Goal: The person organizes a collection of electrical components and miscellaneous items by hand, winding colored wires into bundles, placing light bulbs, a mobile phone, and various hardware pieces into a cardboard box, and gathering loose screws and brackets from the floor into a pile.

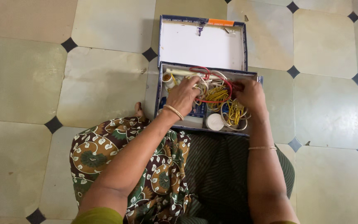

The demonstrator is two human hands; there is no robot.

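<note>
In box [161, 89]: both hands on wire tangle [218, 96], no clear axis.

Both bare forearms reached far forward from the lap. The left hand [183, 96], bangle at its wrist, lay palm down with fingers curled; the right hand [250, 94] mirrored it, fingers bent.

A tangle of wires [217, 94], mostly yellow and white with 1 red strand looping over the top, fills the middle and right of an open cardboard box [161, 89] on the tiled floor. The box has dark blue walls and its white-lined lid stands folded back on the far side. A white round roll [215, 122] lies at the near edge, just beside the yellow coils.
</note>
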